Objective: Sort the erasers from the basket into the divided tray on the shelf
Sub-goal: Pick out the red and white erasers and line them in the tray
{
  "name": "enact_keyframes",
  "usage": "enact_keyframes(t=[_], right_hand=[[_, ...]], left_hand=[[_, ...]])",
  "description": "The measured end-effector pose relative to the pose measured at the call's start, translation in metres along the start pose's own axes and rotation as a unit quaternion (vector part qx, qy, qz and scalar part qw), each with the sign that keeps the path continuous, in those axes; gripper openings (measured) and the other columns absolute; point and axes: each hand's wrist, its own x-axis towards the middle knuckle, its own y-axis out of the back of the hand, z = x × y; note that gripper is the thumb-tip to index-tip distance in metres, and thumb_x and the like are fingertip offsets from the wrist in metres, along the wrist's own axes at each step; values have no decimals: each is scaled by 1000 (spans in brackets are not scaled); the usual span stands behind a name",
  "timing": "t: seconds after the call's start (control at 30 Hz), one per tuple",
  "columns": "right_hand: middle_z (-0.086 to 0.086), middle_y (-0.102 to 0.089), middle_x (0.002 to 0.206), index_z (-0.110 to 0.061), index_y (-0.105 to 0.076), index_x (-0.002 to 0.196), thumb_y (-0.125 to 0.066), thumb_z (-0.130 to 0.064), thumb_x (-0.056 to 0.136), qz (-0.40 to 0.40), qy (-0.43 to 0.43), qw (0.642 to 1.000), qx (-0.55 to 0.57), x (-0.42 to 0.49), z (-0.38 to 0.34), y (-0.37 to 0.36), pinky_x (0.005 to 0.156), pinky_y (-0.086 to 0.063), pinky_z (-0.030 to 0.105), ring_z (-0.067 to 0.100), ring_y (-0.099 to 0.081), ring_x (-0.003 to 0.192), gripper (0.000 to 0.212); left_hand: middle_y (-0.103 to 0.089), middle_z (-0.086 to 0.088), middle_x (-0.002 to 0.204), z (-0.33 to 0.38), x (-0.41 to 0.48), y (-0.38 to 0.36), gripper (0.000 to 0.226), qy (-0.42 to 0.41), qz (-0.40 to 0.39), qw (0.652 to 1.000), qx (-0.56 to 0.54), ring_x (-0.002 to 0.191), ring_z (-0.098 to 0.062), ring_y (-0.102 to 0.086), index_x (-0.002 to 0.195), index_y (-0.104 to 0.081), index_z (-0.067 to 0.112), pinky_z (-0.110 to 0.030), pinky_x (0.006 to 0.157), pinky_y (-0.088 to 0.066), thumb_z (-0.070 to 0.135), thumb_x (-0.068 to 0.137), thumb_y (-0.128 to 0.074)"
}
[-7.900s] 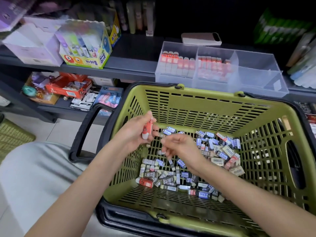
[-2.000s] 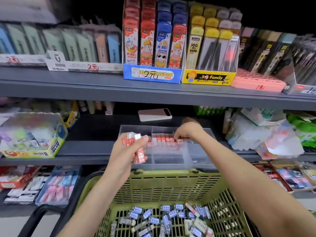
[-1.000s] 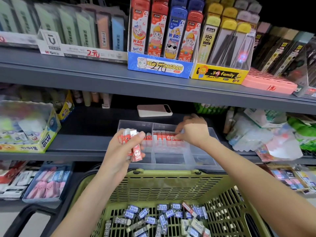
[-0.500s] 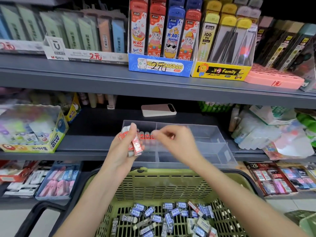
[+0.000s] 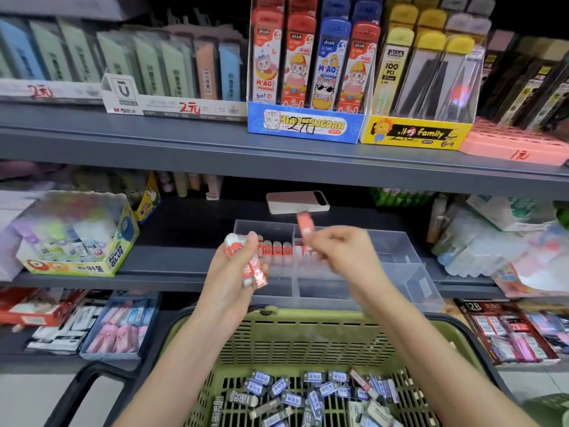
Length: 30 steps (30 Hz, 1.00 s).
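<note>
Eraser (image 5: 305,224) blurred in right hand (image 5: 340,251), tray (image 5: 409,277) part-hidden

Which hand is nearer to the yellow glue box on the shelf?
Left. The left hand, holding red erasers, is right of the glue box; the right hand, pinching a single eraser, is farther right.

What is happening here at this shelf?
A person is sorting erasers. The left hand holds a bunch of red erasers, and the right hand pinches a single red eraser above the divided tray. A row of red erasers already stands in the tray. The green basket below holds many blue and grey erasers.
</note>
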Motion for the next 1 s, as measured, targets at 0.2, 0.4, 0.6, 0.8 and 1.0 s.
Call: enact_keyframes(t=[0.2, 0.4, 0.6, 0.8, 1.0], right_hand=[[0, -51, 54, -13, -54, 54, -72, -39, 68, -53, -91, 923, -371, 68, 3, 11, 46, -32, 25, 17, -43, 48, 34], [-1, -50, 56, -14, -53, 54, -72, -32, 71, -156, -95, 902, -392, 79, 10, -8, 47, -34, 24, 14, -44, 49, 32], [16, -61, 83, -1, -66, 80, -59, -26, 89, -168, -62, 909, -376, 77, 18, -3, 57, -38, 24, 19, -49, 64, 28], [7, -66, 75, -10, -71, 78, -64, -36, 84, -56, 35, 925, -374, 56, 10, -3, 68, -48, 27, 22, -59, 72, 28], [-13, -56, 52, -22, -67, 70, -77, -34, 72, -147, 144, 965, -163, -13, -7, -34, 58, -44, 21, 1, -52, 57, 17]], left_hand=[[-65, 6, 61, 5, 8, 6, 31, -12, 11, 1000, -15, 53, -8, -59, 93, -53, 15, -24, 55, -54, 31, 71, -68], [-67, 4, 64, 5, 12, 8, 34, 8, 4, 999, -39, 55, -10, -60, 96, -53, 14, -26, 61, -56, 29, 70, -69], [-66, -2, 67, 4, 15, 6, 38, 35, 32, 996, -74, 58, -11, -63, 98, -56, 11, -34, 67, -58, 26, 67, -72], [-62, -4, 66, 4, 14, 1, 38, 57, 38, 989, -130, 59, -15, -64, 100, -55, 9, -41, 90, -52, 22, 68, -72], [-68, -2, 66, 4, 12, -8, 31, 32, 9, 996, -78, 72, -16, -71, 99, -54, 8, -29, 60, -57, 27, 76, -65]])
